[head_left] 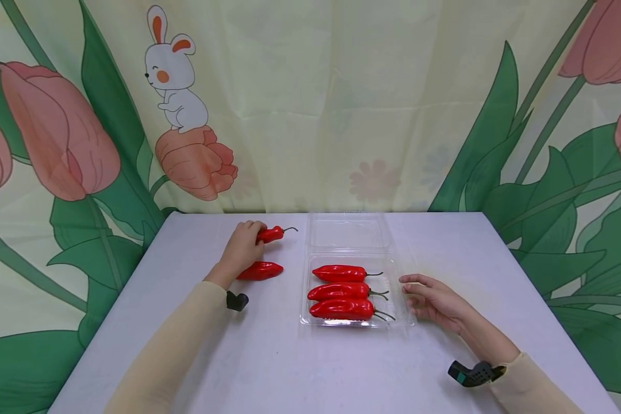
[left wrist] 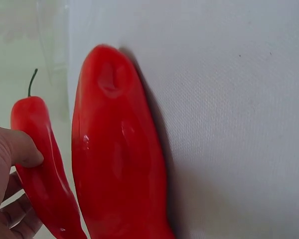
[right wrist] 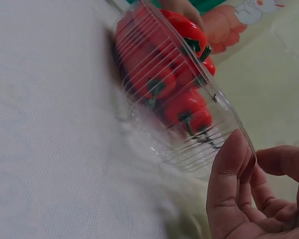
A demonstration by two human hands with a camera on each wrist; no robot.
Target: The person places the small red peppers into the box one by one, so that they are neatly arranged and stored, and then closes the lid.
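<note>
Leftmost, the left hand [head_left: 241, 247] pinches a red pepper [head_left: 271, 234] between thumb and fingers near the table's [head_left: 290, 368] back edge, its stem pointing right. Just nearer, beside the left wrist, a second pepper [head_left: 264, 270] lies on the white cloth. Next comes a clear plastic box [head_left: 341, 323], its lid [head_left: 349, 233] laid open behind; inside, three peppers [head_left: 340, 291] lie side by side, stems rightward. Finally, the right hand [head_left: 434, 302] pinches the box's right rim between thumb and forefinger.
</note>
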